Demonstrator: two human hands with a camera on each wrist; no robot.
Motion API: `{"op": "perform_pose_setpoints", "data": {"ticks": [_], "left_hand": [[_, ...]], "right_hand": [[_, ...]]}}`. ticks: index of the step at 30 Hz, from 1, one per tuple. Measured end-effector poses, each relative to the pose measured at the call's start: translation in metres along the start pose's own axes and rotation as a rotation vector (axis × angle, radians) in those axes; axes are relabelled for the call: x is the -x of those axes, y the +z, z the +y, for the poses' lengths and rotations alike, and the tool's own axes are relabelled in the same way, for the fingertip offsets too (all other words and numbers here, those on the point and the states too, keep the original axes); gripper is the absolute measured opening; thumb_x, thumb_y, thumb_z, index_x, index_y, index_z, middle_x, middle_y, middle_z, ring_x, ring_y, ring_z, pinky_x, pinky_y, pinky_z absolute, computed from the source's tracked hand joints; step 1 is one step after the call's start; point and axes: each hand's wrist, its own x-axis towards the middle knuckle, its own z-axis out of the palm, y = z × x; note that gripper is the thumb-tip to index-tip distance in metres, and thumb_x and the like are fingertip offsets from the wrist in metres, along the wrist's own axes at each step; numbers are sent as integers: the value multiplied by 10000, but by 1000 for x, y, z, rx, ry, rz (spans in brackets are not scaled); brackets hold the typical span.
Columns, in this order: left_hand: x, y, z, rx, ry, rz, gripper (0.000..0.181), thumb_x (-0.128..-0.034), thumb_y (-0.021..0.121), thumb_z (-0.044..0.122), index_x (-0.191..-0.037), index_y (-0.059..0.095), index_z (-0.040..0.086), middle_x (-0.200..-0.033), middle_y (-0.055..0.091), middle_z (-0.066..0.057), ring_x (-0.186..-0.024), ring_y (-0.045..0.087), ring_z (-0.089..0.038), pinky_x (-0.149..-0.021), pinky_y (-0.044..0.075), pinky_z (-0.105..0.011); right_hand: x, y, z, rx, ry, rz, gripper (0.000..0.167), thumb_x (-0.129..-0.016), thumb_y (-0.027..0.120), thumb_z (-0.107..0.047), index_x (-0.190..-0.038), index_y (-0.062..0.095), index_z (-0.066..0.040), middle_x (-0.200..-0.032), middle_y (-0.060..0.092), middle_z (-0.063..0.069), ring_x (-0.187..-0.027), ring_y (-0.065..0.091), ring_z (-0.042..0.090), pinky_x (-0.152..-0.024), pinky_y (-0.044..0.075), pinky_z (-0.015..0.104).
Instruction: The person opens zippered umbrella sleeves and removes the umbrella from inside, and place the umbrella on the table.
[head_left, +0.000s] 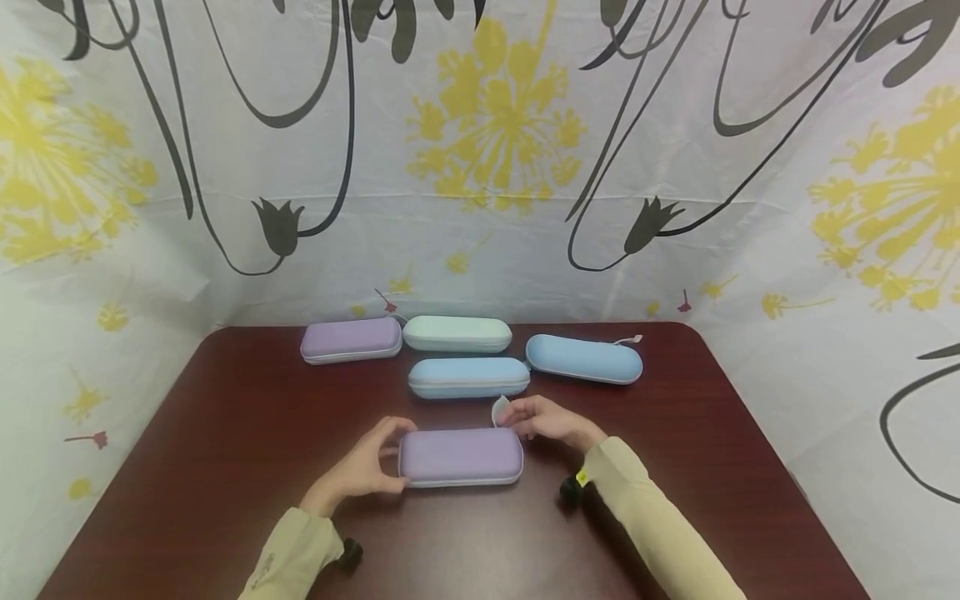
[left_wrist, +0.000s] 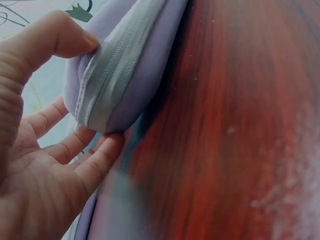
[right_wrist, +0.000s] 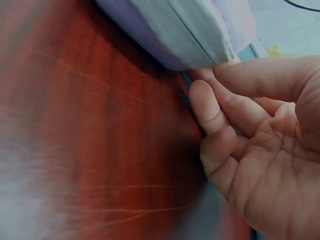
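A purple zippered case (head_left: 460,457) with a pale grey zipper band lies on the dark red table, lengthwise across in front of the person. My left hand (head_left: 363,462) grips its left end; in the left wrist view the thumb is on the zipper edge and the fingertips (left_wrist: 114,142) are at the other side. At the back right corner my right hand (head_left: 546,419) pinches a small pale strap (head_left: 498,408) standing up from the case. In the right wrist view the thumb (right_wrist: 260,77) is beside the zipper band and the other fingers are curled; the strap is hidden there.
Behind the purple case lies a blue case (head_left: 468,377). Further back are another purple case (head_left: 351,340), a mint green case (head_left: 457,333) and a second blue case (head_left: 583,359) with a pale strap. A patterned cloth (head_left: 480,275) hangs behind the table (head_left: 225,467).
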Motion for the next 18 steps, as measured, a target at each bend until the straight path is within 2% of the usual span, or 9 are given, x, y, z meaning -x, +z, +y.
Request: {"op": "perform_pose_setpoints", "data": {"ticks": [3,6,10,15,18], "left_hand": [[0,0,3,4,18,7,677,-625,748,-83,-1223,442,-4,-1194,455,-130,-1092,458,-306,-948,427,-434],[0,0,13,25,47,9,659,-615,733,-109,-1205,443,-64,-1175,462,-175,-1078,447,-336,-942,423,-465],[1,-3,27,30,55,8,629,-616,733,-105,-1180,456,-83,-1151,479,-183,-1059,455,-337,-927,436,-469],[1,-4,32,22,53,13,617,-618,738,-106,-1172,465,-89,-1145,491,-187,-1062,459,-341,-942,420,-470],[1,-4,33,32,58,13,619,-613,739,-118,-1168,465,-101,-1143,491,-209,-1067,460,-355,-952,408,-474]], "right_hand": [[-9,-5,-1,48,-25,-73,250,-826,539,56,-1068,600,61,-996,658,77,-868,579,116,-698,465,252],[-14,-9,-5,69,-32,-129,247,-799,537,89,-1041,586,92,-941,658,65,-859,584,108,-737,473,240],[-18,-11,-11,121,-15,-162,231,-795,542,83,-1013,616,79,-939,655,64,-851,583,124,-780,478,257],[-20,-11,-16,209,2,-175,166,-828,569,23,-946,685,34,-1082,641,89,-1021,551,150,-935,428,342],[-21,-12,-20,252,13,-198,141,-839,580,-16,-903,701,15,-1035,644,66,-1005,538,154,-934,414,346]]}}
